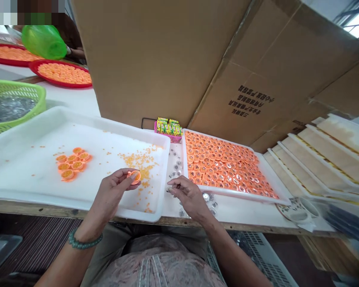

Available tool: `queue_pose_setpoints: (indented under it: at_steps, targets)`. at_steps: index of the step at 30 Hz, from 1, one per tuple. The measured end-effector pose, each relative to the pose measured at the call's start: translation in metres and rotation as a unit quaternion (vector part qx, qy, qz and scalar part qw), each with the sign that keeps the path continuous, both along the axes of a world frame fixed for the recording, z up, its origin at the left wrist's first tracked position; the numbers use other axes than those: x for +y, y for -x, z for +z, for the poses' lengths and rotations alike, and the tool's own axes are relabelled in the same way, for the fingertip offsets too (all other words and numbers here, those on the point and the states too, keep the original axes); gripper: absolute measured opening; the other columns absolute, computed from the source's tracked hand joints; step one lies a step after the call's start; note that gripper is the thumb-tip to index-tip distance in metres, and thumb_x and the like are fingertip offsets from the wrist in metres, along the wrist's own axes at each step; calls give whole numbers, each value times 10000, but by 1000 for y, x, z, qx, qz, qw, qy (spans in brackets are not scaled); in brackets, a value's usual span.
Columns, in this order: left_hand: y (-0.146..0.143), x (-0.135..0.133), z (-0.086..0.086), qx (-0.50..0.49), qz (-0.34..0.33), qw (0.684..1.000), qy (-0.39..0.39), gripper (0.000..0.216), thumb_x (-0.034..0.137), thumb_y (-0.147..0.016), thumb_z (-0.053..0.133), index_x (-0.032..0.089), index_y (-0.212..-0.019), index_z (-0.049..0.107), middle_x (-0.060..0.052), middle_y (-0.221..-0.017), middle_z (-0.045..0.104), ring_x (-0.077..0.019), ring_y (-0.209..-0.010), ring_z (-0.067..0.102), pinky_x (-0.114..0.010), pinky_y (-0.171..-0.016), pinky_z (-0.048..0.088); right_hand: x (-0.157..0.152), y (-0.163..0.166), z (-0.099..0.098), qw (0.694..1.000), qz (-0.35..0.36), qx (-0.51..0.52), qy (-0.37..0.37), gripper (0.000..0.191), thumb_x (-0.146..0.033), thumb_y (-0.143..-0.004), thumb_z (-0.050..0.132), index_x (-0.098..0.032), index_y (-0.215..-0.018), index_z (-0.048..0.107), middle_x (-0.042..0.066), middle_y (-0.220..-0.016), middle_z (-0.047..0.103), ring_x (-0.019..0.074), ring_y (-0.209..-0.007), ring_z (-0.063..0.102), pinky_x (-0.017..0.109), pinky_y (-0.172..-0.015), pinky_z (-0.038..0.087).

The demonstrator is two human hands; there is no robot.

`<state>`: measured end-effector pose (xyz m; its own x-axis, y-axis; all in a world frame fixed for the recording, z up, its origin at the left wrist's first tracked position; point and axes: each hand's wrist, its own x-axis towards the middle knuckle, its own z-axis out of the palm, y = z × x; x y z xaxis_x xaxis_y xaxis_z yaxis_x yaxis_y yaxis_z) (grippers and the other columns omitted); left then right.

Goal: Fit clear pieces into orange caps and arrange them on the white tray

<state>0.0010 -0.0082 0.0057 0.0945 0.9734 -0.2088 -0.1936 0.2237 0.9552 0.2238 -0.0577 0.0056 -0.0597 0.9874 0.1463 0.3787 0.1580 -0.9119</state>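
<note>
My left hand [113, 191] pinches a small round orange plastic cup [135, 177] between thumb and fingers, over the right part of a white tray [77, 191]. Beneath it, tiny yellow-orange pellets [143, 159] lie scattered on the tray floor. Further left in the tray sits a cluster of similar orange cups [73, 163] with pellets inside. My right hand [189, 195] is over the tabletop strip between two trays, its thumb and fingertips closed together. Whatever they hold is too small to make out. Small clear plastic discs [212, 203] lie around and under this hand.
At right, a second white tray [283, 199] holds many orange cups. Behind stand a pink basket [176, 139] of yellow packets and tall cardboard [155, 59]. Stacked trays [311, 159] are far right. A green basket [42, 95], red trays [60, 83] and another person's hand [77, 52] appear left.
</note>
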Motion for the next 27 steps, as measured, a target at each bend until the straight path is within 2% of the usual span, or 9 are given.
queue_pose_setpoints:
  at_steps: [3, 7, 13, 17, 22, 27]
  targets:
    - [1, 0, 0, -36, -14, 999, 5, 331, 402, -662, 724, 155, -876, 674, -55, -824, 689, -207, -764, 647, -332, -754, 528, 12, 16, 6, 995, 29, 88, 21, 172, -270, -801, 574, -198, -953, 615, -8, -735, 524, 101, -666, 534, 229, -611, 471]
    - [2, 0, 2, -70, -25, 997, 16, 304, 411, -711, 669, 153, -870, 689, -70, -876, 689, -206, -796, 636, -319, -743, 526, 27, 34, 11, 990, 59, 126, 29, 164, -283, -792, 594, -200, -931, 621, -8, -724, 555, 104, -660, 554, 239, -618, 487]
    - [2, 2, 3, -63, -43, 997, 23, 263, 370, -731, 646, 157, -879, 688, -66, -851, 677, -187, -763, 621, -296, -704, 516, 46, 51, 13, 978, 57, 182, 87, 183, -277, -709, 685, -188, -826, 576, -37, -656, 557, 108, -612, 577, 243, -596, 480]
    - [3, 2, 2, -59, -59, 996, 10, 230, 347, -767, 605, 169, -891, 680, -55, -849, 667, -167, -743, 607, -275, -677, 511, 55, 56, 15, 978, 76, 159, 108, 181, -271, -688, 702, -175, -778, 579, -34, -683, 566, 97, -612, 560, 229, -586, 462]
    - [3, 2, 2, -53, -77, 996, 5, 198, 345, -766, 608, 169, -833, 669, -41, -782, 655, -152, -708, 603, -243, -634, 502, 67, 53, 20, 973, 153, 109, 132, 168, -280, -693, 699, -160, -780, 621, -19, -709, 599, 99, -633, 556, 237, -611, 462]
    - [2, 2, 3, -46, -87, 995, 26, 253, 395, -744, 630, 160, -830, 594, -34, -722, 644, -161, -649, 625, -269, -610, 509, 81, 50, 20, 965, 210, 71, 143, 189, -298, -689, 705, -157, -804, 656, -5, -728, 624, 107, -663, 559, 243, -646, 452]
